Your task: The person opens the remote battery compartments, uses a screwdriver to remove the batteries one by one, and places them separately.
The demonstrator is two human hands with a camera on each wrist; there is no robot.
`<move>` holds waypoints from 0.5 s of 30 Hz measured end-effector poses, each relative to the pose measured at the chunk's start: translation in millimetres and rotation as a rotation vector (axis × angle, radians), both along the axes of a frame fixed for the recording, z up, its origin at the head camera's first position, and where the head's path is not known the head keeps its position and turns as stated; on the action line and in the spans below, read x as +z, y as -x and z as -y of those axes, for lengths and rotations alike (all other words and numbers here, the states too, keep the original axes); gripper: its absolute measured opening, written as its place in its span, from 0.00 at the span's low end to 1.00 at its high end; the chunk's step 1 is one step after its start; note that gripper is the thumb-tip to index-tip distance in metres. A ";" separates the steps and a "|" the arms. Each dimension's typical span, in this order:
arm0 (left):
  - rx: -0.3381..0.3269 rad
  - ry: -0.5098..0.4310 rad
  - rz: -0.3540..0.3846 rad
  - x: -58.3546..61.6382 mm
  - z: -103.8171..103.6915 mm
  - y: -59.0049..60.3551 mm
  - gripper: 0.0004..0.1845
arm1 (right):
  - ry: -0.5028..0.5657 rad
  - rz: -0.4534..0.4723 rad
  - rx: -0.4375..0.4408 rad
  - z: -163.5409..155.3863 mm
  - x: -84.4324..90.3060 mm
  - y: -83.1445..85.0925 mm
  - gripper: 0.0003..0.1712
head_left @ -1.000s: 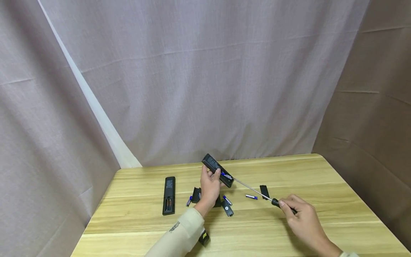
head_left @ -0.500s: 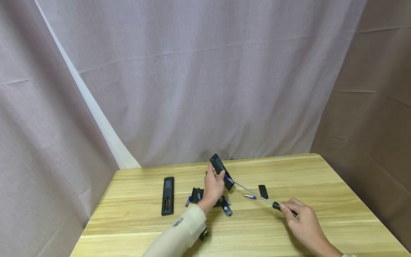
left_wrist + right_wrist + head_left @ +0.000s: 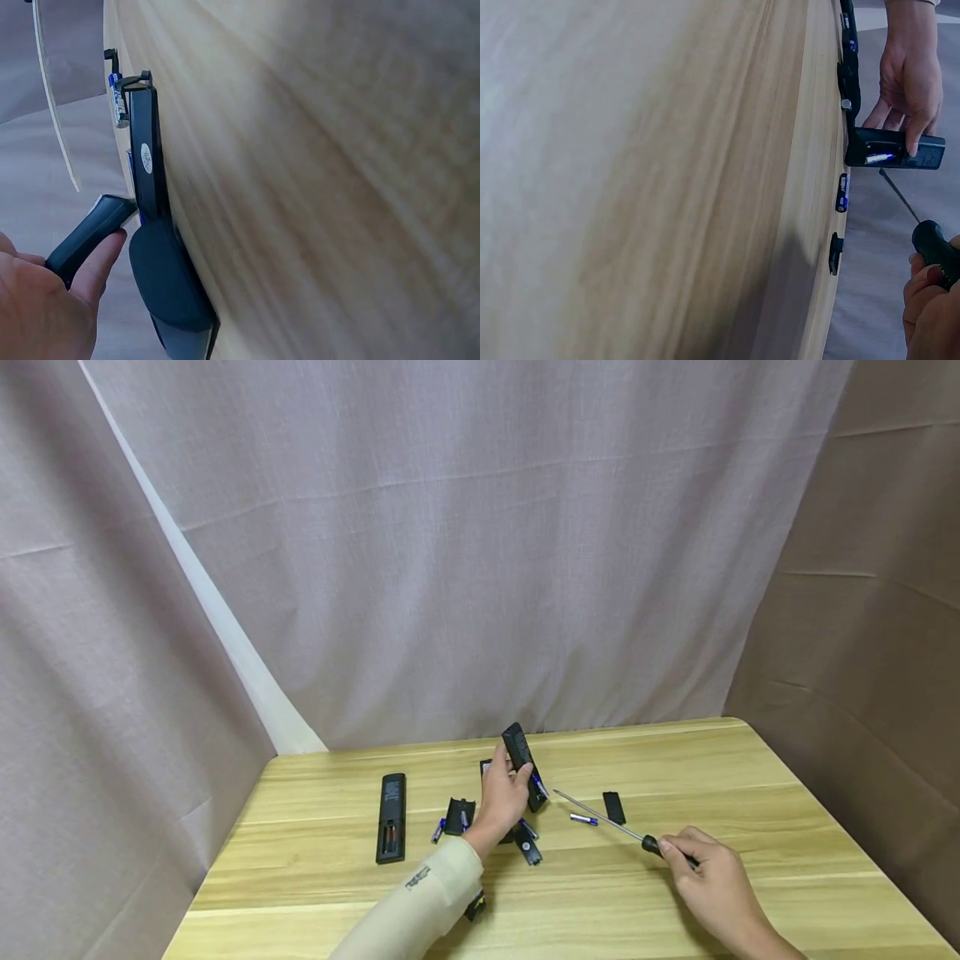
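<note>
From the head camera, the left hand [image 3: 501,800] gripped a black remote [image 3: 523,766] tilted nearly upright above the bench [image 3: 750,777], a battery showing blue at its lower end. The right hand's [image 3: 712,885] fingers were closed round the handle of a screwdriver [image 3: 637,837], its tip just clear of the remote — a loosened battery could drop among the loose parts.

The left wrist view showed a fingertip [image 3: 105,259] on the remote [image 3: 86,238].

The right wrist view showed the battery [image 3: 877,158] sitting exposed — a careless poke might slip onto the left hand [image 3: 907,79].
</note>
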State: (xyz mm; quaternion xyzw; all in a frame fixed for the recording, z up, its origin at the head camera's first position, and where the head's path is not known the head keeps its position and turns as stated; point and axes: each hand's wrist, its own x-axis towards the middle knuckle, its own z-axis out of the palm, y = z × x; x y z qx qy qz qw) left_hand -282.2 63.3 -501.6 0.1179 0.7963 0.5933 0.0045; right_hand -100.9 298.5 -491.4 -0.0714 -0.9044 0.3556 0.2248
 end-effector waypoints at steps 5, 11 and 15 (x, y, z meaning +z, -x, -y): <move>-0.044 -0.055 0.026 3.6 -1.1 -1.4 0.20 | -0.021 -0.001 0.003 0.7 -1.6 -0.3 0.06; -0.063 -0.131 0.067 5.9 -1.5 -1.4 0.20 | -0.043 -0.003 0.021 2.8 -3.6 1.5 0.06; -0.057 -0.134 0.057 5.9 -1.2 -1.8 0.20 | -0.061 -0.024 0.011 2.8 -4.6 1.2 0.06</move>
